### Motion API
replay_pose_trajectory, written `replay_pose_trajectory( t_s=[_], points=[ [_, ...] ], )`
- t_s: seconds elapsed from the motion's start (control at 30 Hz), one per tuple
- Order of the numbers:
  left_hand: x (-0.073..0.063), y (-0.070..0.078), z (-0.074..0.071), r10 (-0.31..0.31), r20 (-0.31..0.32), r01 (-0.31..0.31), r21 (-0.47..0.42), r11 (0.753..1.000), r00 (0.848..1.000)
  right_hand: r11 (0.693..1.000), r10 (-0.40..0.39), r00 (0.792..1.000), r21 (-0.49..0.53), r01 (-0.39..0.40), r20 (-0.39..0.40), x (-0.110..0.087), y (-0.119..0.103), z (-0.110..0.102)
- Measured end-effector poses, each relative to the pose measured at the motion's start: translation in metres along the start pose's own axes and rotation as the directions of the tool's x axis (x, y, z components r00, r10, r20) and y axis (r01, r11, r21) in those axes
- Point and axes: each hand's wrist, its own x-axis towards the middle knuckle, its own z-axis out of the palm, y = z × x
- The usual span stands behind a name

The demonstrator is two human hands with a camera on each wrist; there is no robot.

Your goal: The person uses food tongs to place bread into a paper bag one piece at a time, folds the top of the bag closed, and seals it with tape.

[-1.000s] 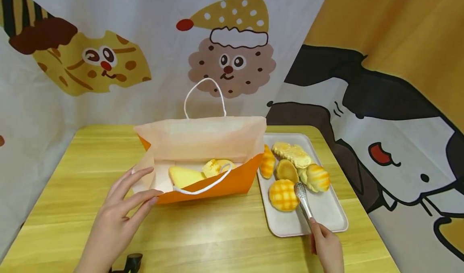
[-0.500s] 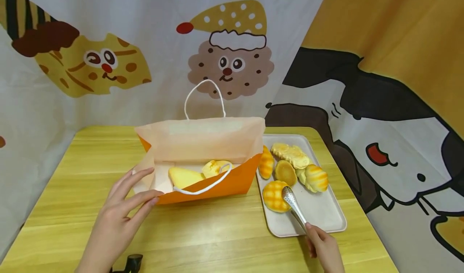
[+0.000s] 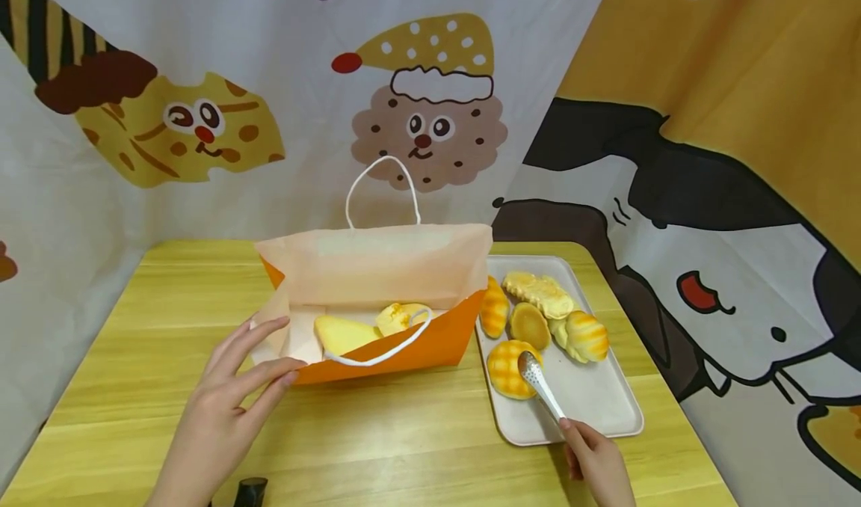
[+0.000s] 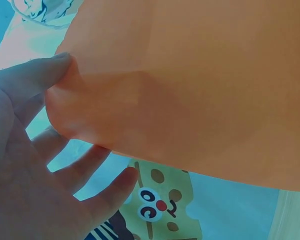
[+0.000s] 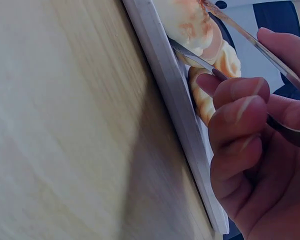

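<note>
My left hand (image 3: 225, 402) pinches the near left edge of an orange paper bag (image 3: 454, 331), which lies tipped with its mouth toward me. In the left wrist view the thumb (image 4: 52, 70) is on the bag's orange outer face, with fingers past its edge. Inside the bag sit a yellow wedge-shaped piece (image 3: 344, 333) and a pale yellow bun (image 3: 393, 318). My right hand (image 3: 595, 458) holds metal tongs (image 3: 541, 387). Their upper perforated end lies over a round, grid-marked bun (image 3: 503, 370) on the tray; the lower arm shows in the right wrist view, low beside the bun.
The off-white tray (image 3: 602, 406) stands right of the bag. Also on it are a striped roll (image 3: 494, 309), a long pastry (image 3: 538, 292), a round flat cake (image 3: 529, 326) and a striped bread (image 3: 587, 336). A black object (image 3: 251, 492) is at the near edge.
The tongs have moved left from beside the grid-marked bun to over it, and the bun has shifted slightly left on the tray. The left hand keeps its hold on the bag.
</note>
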Motion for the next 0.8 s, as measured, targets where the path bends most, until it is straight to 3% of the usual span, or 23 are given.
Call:
replay_pose_trajectory(
  t_s=[0.4,0.8],
  points=[
    [-0.001,-0.001,0.001,-0.008,0.006,0.008,0.002,1.000,1.000,0.999,-0.032,0.998,0.031,0.034,-0.057,0.000,0.002,0.003],
    [-0.001,-0.001,0.001,-0.022,0.009,0.022,-0.005,1.000,1.000,0.994,0.003,0.995,0.108,0.008,-0.103,-0.008,0.008,-0.009]
  ],
)
